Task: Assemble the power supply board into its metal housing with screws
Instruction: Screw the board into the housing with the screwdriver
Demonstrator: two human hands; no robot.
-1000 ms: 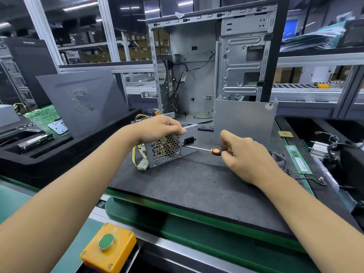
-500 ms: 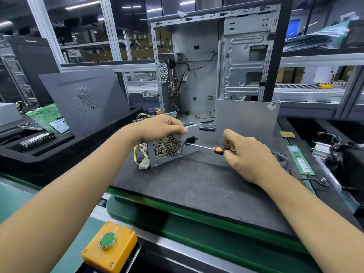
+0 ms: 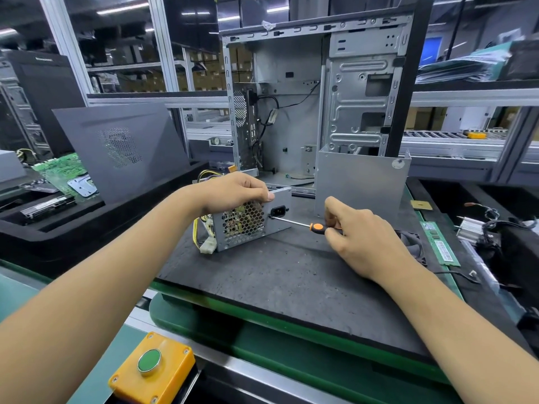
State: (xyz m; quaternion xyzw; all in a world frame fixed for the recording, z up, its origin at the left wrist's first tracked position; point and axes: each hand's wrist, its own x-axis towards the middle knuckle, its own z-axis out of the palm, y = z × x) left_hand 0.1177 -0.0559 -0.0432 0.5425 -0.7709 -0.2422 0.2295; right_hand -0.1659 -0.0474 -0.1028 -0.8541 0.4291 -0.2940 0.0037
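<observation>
A small silver power supply housing (image 3: 278, 223) with a honeycomb grille and a black socket lies on the dark foam mat (image 3: 277, 275). Yellow wires with a white plug (image 3: 207, 246) hang from its left end. My left hand (image 3: 236, 191) grips the housing's top edge from above. My right hand (image 3: 358, 228) pinches the orange-and-black handle of a screwdriver (image 3: 316, 227). The screwdriver's thin shaft points left, and its tip touches the housing's face just below the socket. The board inside shows only through the grille.
An open computer case (image 3: 291, 112) stands behind the mat, with a bent silver metal cover (image 3: 361, 182) upright before it. A dark side panel (image 3: 122, 150) leans at left above green circuit boards (image 3: 58, 170). Memory sticks (image 3: 440, 243) lie right. A yellow button box (image 3: 151, 368) sits near me.
The screwdriver tip stays at the same spot under the socket while my right hand's fingers shift slightly on the handle. My left hand keeps its hold on the housing.
</observation>
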